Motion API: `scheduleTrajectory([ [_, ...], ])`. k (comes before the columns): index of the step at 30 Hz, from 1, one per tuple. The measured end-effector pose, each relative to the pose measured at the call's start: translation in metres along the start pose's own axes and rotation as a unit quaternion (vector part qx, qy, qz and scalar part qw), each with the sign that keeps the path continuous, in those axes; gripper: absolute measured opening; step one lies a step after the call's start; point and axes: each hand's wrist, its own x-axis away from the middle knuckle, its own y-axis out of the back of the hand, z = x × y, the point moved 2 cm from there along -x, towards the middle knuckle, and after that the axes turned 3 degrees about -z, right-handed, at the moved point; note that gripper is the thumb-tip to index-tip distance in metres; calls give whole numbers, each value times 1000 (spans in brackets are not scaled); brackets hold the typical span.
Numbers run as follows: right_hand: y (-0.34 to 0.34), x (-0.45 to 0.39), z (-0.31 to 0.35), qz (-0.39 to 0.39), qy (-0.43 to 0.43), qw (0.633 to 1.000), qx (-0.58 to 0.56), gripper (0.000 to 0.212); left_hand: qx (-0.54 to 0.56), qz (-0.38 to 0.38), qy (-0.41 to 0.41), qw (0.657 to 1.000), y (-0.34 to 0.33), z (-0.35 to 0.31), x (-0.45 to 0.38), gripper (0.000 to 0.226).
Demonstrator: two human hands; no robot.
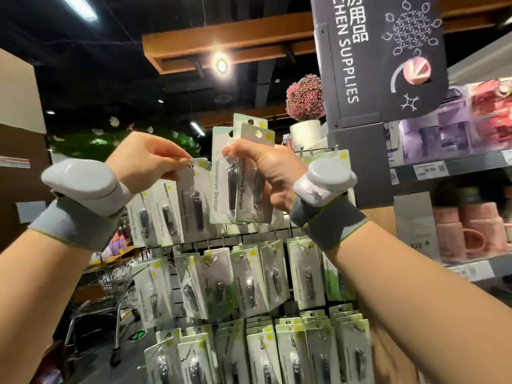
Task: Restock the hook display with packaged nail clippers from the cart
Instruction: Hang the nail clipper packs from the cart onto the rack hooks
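Bare forearms; grey knit wristbands (69,225) with green edging are worn, each topped by a white rounded sensor pod (328,178).

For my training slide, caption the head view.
Left hand hangs one nail clipper pack on a hook; right hand grips spare packs.

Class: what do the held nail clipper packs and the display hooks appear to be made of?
Packs in the right hand: matte printed card, probably with a clear plastic blister, judging by glare over the shiny, metal-looking clippers. Hooks: thin bare wire, likely steel, with a grey glint.
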Motion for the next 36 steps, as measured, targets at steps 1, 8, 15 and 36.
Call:
scheduleTrajectory([
  [1, 1, 0, 0, -5, 0, 1000, 5, 26, -8, 5, -2, 1000, -4, 0, -1, 14],
  [8, -8, -3, -1, -18, 11, 999, 34, 30, -34, -2, 4, 999, -15, 7, -2, 16],
  [15, -20, -9, -7, -22, -1, 1000, 22, 32, -60, 21, -3, 998, -13, 11, -5, 15],
  [36, -26, -4, -7, -37, -6, 998, 47, 38, -247, -34, -51, 967, -24, 10, -10, 25],
])
